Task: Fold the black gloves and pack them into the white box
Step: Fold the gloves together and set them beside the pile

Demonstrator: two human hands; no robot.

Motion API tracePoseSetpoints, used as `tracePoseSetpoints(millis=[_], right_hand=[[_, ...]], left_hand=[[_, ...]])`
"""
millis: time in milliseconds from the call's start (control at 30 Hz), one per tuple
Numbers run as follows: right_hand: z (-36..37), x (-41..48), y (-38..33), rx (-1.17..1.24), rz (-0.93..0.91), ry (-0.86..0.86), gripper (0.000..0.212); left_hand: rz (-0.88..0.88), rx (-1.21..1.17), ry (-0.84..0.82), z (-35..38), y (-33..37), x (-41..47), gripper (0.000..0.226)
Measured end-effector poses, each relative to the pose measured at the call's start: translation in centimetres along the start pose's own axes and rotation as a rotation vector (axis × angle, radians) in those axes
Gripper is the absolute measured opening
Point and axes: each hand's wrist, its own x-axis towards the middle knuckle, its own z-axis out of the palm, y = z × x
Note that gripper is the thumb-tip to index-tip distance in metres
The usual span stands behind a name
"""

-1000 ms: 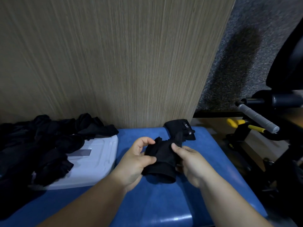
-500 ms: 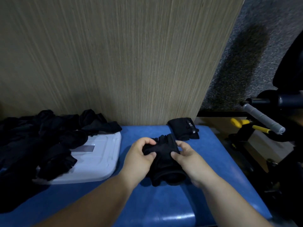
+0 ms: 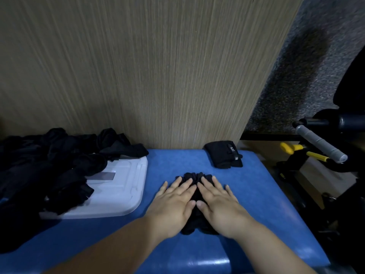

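On the blue tabletop (image 3: pixel 177 159) our left hand (image 3: pixel 173 202) and right hand (image 3: pixel 219 204) lie flat, fingers (image 3: pixel 184 184) straight, holding nothing, only pressing the folded black glove (image 3: pixel 194 177), to the right of the white box (image 3: pixel 122 186). It looks soft, light and springy; we would pinch it across the fold so it cannot open.

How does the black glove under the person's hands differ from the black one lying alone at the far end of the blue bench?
The near glove is pressed under the left hand and right hand, mostly covered; the far glove lies untouched. The far glove shows a small tag; the near glove shows none. Both are black and lie on the blue bench, outside the white box.
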Motion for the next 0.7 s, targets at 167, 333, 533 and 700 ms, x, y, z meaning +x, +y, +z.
tracePoseSetpoints(millis=[167,333,533,700], right_hand=[[0.3,0.0,0.1,-0.099,0.031,-0.074,0.06],[-0.1,-0.4,0.6,-0.124,0.044,-0.111,0.061],[-1.4,-1.1,4.3,-0.12,0.129,-0.136,0.063],[-1.9,-1.5,7.2,-0.055,0.171,-0.097,0.064]], left_hand=[[-0.048,0.059,-0.102,-0.1,0.2,-0.4,0.055],[-0.06,0.058,-0.135,-0.1,1.2,-0.2,0.056],[-0.039,0.043,-0.15,0.7,4.5,2.1,0.056],[-0.02,0.049,-0.164,1.3,6.8,4.0,0.056]])
